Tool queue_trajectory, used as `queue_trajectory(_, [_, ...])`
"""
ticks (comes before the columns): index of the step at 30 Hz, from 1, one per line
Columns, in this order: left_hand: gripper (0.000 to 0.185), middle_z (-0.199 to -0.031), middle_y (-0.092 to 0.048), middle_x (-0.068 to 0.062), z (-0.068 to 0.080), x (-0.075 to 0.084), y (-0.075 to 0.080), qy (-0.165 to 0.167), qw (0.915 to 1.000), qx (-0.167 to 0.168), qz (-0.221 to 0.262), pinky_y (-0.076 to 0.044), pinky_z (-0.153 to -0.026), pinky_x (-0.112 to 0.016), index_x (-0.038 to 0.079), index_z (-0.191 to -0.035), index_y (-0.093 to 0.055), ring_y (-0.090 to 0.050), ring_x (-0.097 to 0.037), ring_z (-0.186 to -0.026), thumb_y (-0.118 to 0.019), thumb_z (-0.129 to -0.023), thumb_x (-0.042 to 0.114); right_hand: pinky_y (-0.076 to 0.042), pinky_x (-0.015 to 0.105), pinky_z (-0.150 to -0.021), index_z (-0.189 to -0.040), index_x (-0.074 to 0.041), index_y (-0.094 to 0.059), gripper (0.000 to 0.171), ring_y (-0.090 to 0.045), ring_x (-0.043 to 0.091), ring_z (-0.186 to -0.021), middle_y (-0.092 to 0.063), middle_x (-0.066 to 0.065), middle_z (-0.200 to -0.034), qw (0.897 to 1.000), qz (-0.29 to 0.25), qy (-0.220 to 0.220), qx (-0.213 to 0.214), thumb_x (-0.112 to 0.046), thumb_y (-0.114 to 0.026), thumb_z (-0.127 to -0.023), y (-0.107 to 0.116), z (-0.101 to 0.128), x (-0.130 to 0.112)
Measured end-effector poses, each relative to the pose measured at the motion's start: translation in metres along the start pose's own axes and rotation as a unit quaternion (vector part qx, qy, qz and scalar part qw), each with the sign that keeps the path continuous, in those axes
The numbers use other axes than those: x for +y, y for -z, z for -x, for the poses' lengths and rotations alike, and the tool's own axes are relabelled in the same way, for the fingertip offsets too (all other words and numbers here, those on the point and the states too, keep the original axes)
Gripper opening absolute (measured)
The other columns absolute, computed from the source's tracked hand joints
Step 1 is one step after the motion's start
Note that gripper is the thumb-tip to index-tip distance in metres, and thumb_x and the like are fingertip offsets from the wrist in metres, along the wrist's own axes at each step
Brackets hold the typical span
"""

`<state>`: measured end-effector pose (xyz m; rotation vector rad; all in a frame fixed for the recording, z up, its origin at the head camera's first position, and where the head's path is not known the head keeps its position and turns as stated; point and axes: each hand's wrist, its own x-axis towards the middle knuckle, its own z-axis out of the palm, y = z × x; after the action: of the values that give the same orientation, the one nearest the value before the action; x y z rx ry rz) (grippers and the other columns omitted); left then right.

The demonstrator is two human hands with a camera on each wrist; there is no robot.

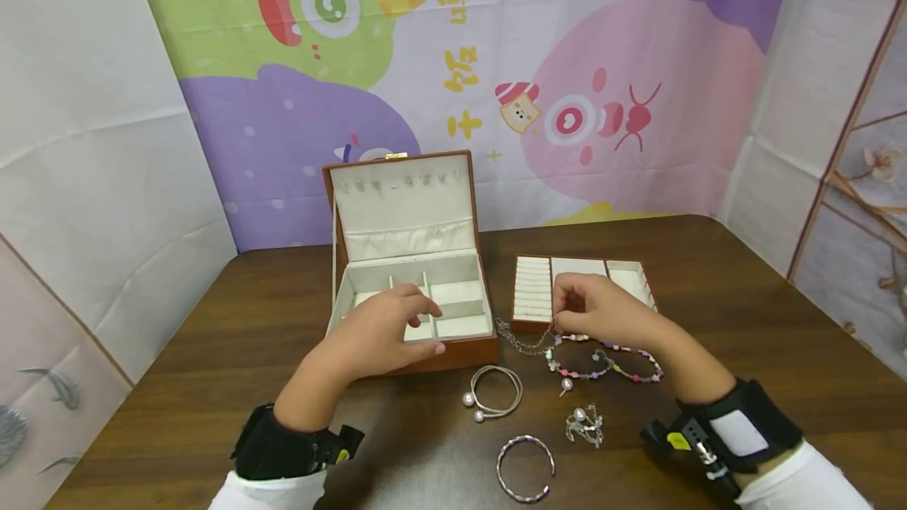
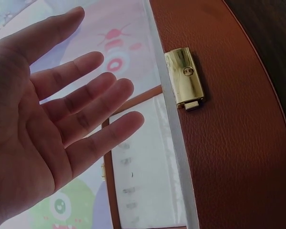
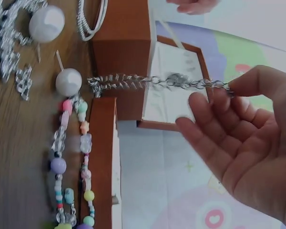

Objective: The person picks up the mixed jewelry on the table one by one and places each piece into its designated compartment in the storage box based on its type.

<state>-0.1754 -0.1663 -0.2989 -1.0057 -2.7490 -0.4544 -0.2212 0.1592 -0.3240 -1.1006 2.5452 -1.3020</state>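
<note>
A silver chain (image 3: 181, 81) is pinched between the thumb and fingertips of my right hand (image 1: 602, 307). It hangs down to the table, its lower part (image 1: 527, 349) lying between the brown jewelry box (image 1: 442, 356) and the tray. My left hand (image 1: 379, 329) hovers above the opened box's white compartments, fingers apart; its palm (image 2: 28, 129) holds nothing in the left wrist view. A colorful beaded string (image 1: 584, 375) lies just below the right hand, with a pearl-ended piece (image 1: 566, 385) beside it.
The ring tray (image 1: 533, 290) sits right of the box, partly behind the right hand. In front lie a bangle with pearl ends (image 1: 520, 392), a twisted silver cuff (image 1: 501, 472) and a tangled silver chain piece with a pearl (image 1: 586, 430). A cartoon-printed cloth (image 1: 460, 140) hangs behind the table.
</note>
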Motion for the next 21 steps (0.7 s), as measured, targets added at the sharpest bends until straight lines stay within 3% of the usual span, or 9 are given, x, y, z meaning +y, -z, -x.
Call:
queue_trajectory(6, [0.028,-0.099,-0.063,-0.003,-0.001,-0.001,-0.004,-0.01,0.9999,0.007,0.001,-0.051,-0.072,-0.03,0.007,-0.104,-0.069,-0.064,-0.016,-0.082,-0.075,-0.085,0.026,-0.056,0.037,-0.068,-0.092,0.005,-0.052,0.004,-0.066,0.027,-0.074,-0.06,0.013,-0.079,0.985,-0.172,-0.029,-0.011,0.002,-0.054,-0.093,0.001,0.001,-0.009])
queue_trajectory(10, [0.027,-0.099,-0.064,-0.003,-0.003,-0.002,-0.009,-0.013,0.9999,-0.002,0.005,-0.052,-0.073,-0.029,0.006,-0.106,-0.069,-0.065,-0.017,-0.082,-0.073,-0.087,0.025,-0.055,0.035,-0.06,-0.093,0.004,-0.052,0.005,-0.06,0.018,-0.066,-0.056,0.01,-0.076,0.972,-0.232,-0.031,-0.003,0.0,-0.054,-0.096,0.003,0.0,-0.017])
queue_trajectory(14, [0.027,-0.099,-0.065,-0.004,-0.006,-0.004,-0.012,-0.018,0.9998,-0.008,0.006,-0.052,-0.074,-0.03,0.005,-0.106,-0.069,-0.065,-0.017,-0.082,-0.072,-0.088,0.024,-0.052,0.03,-0.054,-0.094,0.003,-0.054,0.004,-0.051,0.013,-0.06,-0.054,0.006,-0.076,0.967,-0.251,-0.03,0.016,0.0,-0.056,-0.095,0.008,-0.002,-0.026])
queue_trajectory(21, [0.026,-0.1,-0.065,-0.007,-0.008,-0.005,-0.012,-0.021,0.9998,0.001,0.006,-0.052,-0.075,-0.031,0.005,-0.106,-0.068,-0.066,-0.016,-0.082,-0.072,-0.088,0.023,-0.046,0.027,-0.052,-0.092,0.004,-0.056,0.006,-0.048,0.013,-0.058,-0.056,0.007,-0.074,0.976,-0.215,-0.008,0.034,-0.001,-0.056,-0.096,0.029,-0.01,-0.048])
